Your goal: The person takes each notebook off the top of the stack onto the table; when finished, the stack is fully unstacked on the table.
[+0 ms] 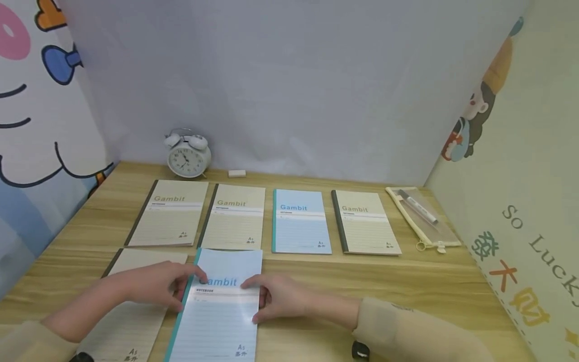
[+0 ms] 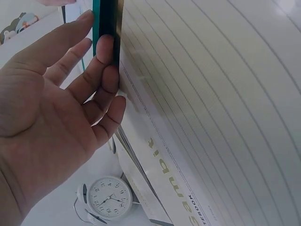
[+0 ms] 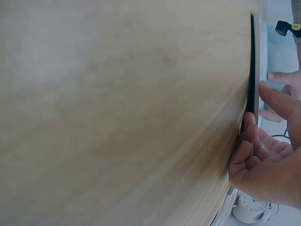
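Note:
A light-blue Gambit notebook (image 1: 217, 327) with a teal spine lies between both hands near the table's front. On its spine side, my left hand (image 1: 156, 282) grips it, index finger on the cover and thumb at the edge. My right hand (image 1: 282, 296) holds the opposite edge, with other fingertips tucked at the side. In the right wrist view, a dark gap shows beneath the notebook's edge (image 3: 257, 52). Under my left forearm lies a beige notebook (image 1: 140, 327), partly hidden; its lined cover (image 2: 197, 84) fills much of the left wrist view.
Behind stands a row: two beige notebooks (image 1: 169, 226) (image 1: 237, 223), a blue one (image 1: 300, 231) and another beige one (image 1: 368, 234). A white alarm clock (image 1: 187, 162) and a small white block (image 1: 236, 174) sit at the back. Far right is a zip pouch (image 1: 436, 231) with a marker (image 1: 419, 207).

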{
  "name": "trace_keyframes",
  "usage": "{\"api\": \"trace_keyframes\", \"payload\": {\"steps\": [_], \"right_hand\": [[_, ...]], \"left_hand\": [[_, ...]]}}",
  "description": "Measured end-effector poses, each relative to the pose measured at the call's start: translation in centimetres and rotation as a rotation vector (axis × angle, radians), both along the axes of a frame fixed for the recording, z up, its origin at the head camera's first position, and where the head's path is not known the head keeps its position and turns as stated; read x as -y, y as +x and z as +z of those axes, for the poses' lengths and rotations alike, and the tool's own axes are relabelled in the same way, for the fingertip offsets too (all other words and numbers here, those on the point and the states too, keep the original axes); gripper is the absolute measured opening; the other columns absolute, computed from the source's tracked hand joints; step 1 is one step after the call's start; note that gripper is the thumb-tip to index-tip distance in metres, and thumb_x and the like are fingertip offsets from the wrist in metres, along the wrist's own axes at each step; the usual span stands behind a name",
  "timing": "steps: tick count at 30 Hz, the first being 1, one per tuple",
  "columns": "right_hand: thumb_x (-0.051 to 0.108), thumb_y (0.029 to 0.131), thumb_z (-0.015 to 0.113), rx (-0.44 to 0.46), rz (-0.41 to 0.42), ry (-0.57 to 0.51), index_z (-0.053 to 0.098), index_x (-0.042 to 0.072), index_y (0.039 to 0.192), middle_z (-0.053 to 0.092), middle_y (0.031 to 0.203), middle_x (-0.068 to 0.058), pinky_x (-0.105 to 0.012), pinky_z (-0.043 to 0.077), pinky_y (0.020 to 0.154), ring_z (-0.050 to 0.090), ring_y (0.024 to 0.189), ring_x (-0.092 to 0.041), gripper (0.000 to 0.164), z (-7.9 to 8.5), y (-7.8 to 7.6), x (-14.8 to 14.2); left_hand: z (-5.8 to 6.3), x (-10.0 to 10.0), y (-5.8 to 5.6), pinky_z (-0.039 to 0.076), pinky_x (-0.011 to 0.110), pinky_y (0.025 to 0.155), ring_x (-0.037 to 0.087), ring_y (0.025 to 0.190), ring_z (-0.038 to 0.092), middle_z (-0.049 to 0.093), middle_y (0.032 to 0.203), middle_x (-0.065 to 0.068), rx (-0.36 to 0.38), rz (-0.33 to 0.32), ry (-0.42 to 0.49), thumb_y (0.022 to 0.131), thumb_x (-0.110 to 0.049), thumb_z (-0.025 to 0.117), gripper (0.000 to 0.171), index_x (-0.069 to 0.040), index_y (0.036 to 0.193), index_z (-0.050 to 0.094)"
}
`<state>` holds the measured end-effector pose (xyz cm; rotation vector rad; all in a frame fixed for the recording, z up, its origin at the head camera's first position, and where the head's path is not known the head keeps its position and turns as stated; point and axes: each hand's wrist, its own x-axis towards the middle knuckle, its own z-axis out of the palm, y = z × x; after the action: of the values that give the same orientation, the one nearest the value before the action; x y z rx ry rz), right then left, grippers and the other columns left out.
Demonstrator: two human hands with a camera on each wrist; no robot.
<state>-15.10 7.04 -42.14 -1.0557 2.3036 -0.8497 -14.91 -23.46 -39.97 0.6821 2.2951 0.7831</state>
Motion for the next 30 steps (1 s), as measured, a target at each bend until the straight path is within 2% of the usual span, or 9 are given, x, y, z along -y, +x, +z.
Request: {"api": "trace_keyframes", "payload": {"steps": [9,12,15,19,26,30], "right_hand": [[0.023,0.074,0.081,-0.069,0.048,0.109,0.057,0.016,0.125,0.048,0.061,0.011,-0.012,0.038,0.053,0.043,0.055,0.002,0.057,0.4,-0.6,0.4],[0.022,0.075,0.081,-0.035,0.062,0.09,0.057,0.015,0.127,0.051,0.063,0.01,-0.011,0.04,0.055,0.045,0.057,0.003,0.057,0.6,-0.7,0.2],[0.019,0.076,0.08,0.04,0.065,0.046,0.055,0.013,0.129,0.054,0.068,0.009,-0.012,0.043,0.057,0.048,0.06,0.002,0.059,1.0,-0.9,-0.3],[0.017,0.079,0.077,0.067,0.069,0.003,0.051,0.012,0.132,0.057,0.075,0.008,-0.014,0.045,0.061,0.049,0.064,0.0,0.059,2.0,-1.3,-1.2],[0.019,0.079,0.078,-0.06,0.055,-0.027,0.05,0.015,0.134,0.064,0.087,0.0,-0.016,0.046,0.06,0.051,0.064,-0.003,0.062,4.4,-2.5,-3.4],[0.02,0.079,0.077,-0.108,0.016,-0.037,0.05,0.02,0.135,0.064,0.092,0.003,-0.02,0.046,0.061,0.054,0.07,-0.005,0.062,5.9,-3.0,-5.1]], "left_hand": [[-0.1,-0.3,0.0,0.04,0.021,0.058,0.004,0.06,0.048,0.055,0.066,-0.009,-0.064,-0.026,-0.035,0.076,-0.022,0.077,0.045,-0.023,0.117,0.059],[-0.1,-0.4,-0.3,0.041,0.02,0.058,0.003,0.06,0.046,0.053,0.067,-0.01,-0.095,-0.042,-0.042,0.076,-0.024,0.078,0.043,-0.023,0.115,0.06],[0.3,-0.5,-0.6,0.041,0.02,0.059,0.003,0.062,0.046,0.053,0.069,-0.01,-0.138,-0.048,-0.044,0.076,-0.027,0.078,0.043,-0.023,0.115,0.062],[1.6,-0.8,-1.1,0.042,0.022,0.063,0.007,0.068,0.049,0.053,0.072,-0.011,-0.209,-0.046,-0.039,0.077,-0.03,0.077,0.044,-0.02,0.117,0.062],[4.2,-2.0,-2.1,0.045,0.038,0.081,0.017,0.092,0.05,0.058,0.088,-0.012,-0.325,-0.02,-0.056,0.081,-0.026,0.075,0.041,-0.02,0.119,0.062],[5.5,-3.3,-2.6,0.047,0.04,0.084,0.016,0.099,0.051,0.059,0.095,-0.015,-0.405,-0.004,-0.032,0.082,-0.027,0.074,0.041,-0.02,0.12,0.061]]}}
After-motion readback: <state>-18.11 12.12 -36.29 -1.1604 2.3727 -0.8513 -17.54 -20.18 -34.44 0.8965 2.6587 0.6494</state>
